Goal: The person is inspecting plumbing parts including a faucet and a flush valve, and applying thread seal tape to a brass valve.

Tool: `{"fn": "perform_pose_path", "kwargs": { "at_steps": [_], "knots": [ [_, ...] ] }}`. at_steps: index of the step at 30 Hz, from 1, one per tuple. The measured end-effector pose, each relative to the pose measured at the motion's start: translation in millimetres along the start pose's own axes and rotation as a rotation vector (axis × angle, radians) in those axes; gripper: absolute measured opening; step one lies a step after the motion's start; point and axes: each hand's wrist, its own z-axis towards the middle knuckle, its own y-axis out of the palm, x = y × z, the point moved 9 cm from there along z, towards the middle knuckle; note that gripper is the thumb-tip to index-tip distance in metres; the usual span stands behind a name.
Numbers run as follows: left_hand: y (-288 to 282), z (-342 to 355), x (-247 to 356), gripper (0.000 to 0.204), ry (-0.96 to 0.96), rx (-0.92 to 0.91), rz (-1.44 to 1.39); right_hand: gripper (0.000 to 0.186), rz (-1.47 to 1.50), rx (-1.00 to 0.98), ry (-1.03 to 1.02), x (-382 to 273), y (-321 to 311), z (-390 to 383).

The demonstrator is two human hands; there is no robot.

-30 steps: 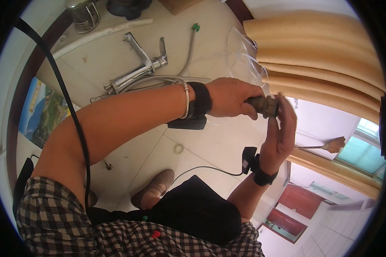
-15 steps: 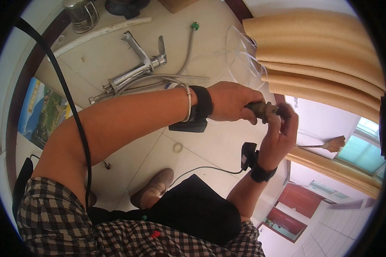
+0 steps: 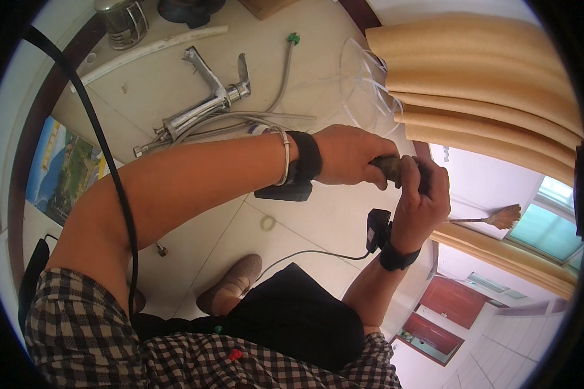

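Between my two hands is a small dark, brownish pipe fitting (image 3: 388,168), held up above the floor. My left hand (image 3: 347,154) is closed on its left end, thumb and fingers pinching it. The fingers of my right hand (image 3: 423,198) curl round the other end and cover most of it, so its full shape is hidden. Below my left forearm, on the far side, lies a chrome faucet (image 3: 201,115) with a lever handle. A braided hose (image 3: 284,87) with a green end runs beside it, away from both hands.
Clear tubing (image 3: 363,81) lies coiled near the yellow curtain (image 3: 474,78). A white pipe (image 3: 156,55), a glass jar (image 3: 122,26) and a picture booklet (image 3: 61,168) are on the left. A ring (image 3: 268,222) and a small metal fitting (image 3: 162,249) lie near my shoe (image 3: 230,283). A black cable (image 3: 100,123) crosses my left arm.
My right hand has turned, and its fingers have closed over the fitting's right end, which was showing before. My left hand stays nearly in place.
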Motion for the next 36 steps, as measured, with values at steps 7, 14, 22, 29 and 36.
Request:
{"fn": "perform_pose_path", "kwargs": {
  "at_steps": [7, 14, 22, 29, 36],
  "knots": [
    [-10.0, 1.4, -3.3, 0.034, 0.023, 0.061, 0.030, 0.040, 0.422, 0.020, -0.116, -17.1, -17.3, 1.1],
    [-12.6, 3.2, -5.6, 0.033, 0.024, 0.045, -0.046, 0.030, 0.104, -0.062, -0.196, -26.2, -3.6, -1.1],
    [-5.7, -2.7, -1.3, 0.034, -0.040, -0.007, -0.027, 0.022, 0.007, -0.062, 0.110, 4.6, 2.5, -1.3],
    [-13.4, 0.7, -3.3, 0.035, 0.024, 0.066, -0.015, 0.042, 0.351, 0.004, -0.127, -9.3, -7.1, -1.0],
    [-6.2, -0.7, -3.3, 0.034, -0.013, 0.008, -0.027, 0.030, 0.143, -0.062, 0.072, -3.3, 3.6, -1.9]
  ]
}}
